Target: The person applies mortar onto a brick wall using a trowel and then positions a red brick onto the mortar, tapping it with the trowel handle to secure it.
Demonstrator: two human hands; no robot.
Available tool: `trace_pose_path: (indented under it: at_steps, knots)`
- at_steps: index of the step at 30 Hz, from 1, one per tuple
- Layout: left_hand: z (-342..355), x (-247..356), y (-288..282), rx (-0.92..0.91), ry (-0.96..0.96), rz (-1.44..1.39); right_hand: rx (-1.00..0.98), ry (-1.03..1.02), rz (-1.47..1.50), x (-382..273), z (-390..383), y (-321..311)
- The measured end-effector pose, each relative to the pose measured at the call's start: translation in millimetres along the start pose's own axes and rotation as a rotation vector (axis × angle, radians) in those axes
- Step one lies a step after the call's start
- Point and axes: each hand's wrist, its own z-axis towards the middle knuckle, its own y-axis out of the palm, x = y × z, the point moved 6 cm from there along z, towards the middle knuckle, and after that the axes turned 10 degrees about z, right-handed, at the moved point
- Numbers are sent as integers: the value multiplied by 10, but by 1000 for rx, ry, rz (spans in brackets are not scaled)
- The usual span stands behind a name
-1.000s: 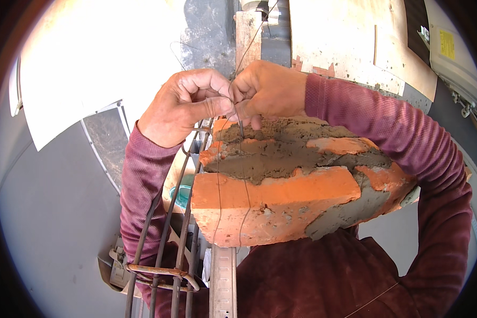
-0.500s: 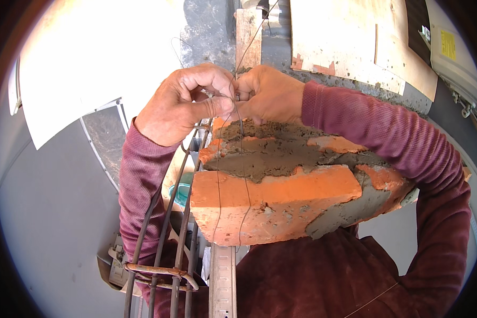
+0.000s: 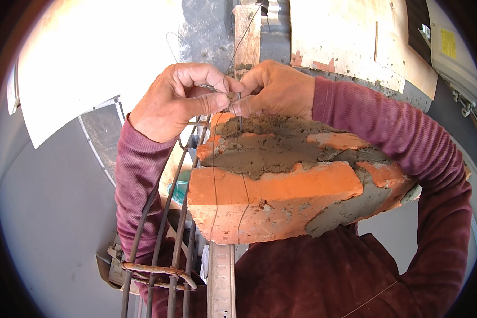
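Both my hands meet above the end of a brick wall, working with a thin dark string (image 3: 215, 185). My left hand (image 3: 188, 95) is closed, thumb and forefinger pinching the string. Close beside it my right hand (image 3: 273, 90) is closed too, its fingertips pinched on the string around a thin grey pin, like a nail (image 3: 240, 123), upright at the mortar. Two strands hang down over the orange brick (image 3: 275, 191); another runs up from my fingers toward the far edge. Wet grey mortar (image 3: 281, 151) covers the top of the brickwork. Fingertips partly hide the string's crossing.
Left of the brick stands a rebar cage (image 3: 167, 233) with rusty stirrups, beside my left forearm. A perforated metal profile (image 3: 221, 281) rises below the brick. A wooden plank (image 3: 247, 37) and stained boards (image 3: 350, 42) lie beyond. A teal bucket (image 3: 178, 192) shows behind the bars.
My right hand has shifted slightly right and its fingertips sit a little lower. The left hand has moved slightly left. Both remain pinched at the string.
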Motion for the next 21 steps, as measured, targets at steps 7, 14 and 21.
trace_pose_path:
  at_steps: [7,14,21]
  knots:
    - [34,-36,8,-35,18,-50,32,-25,-106,11,18,12]
    - [33,-58,8,-22,29,-12,36,5,-277,4,25,77]
    - [41,-55,-9,-30,22,27,-33,-111,-37,27,28,78]
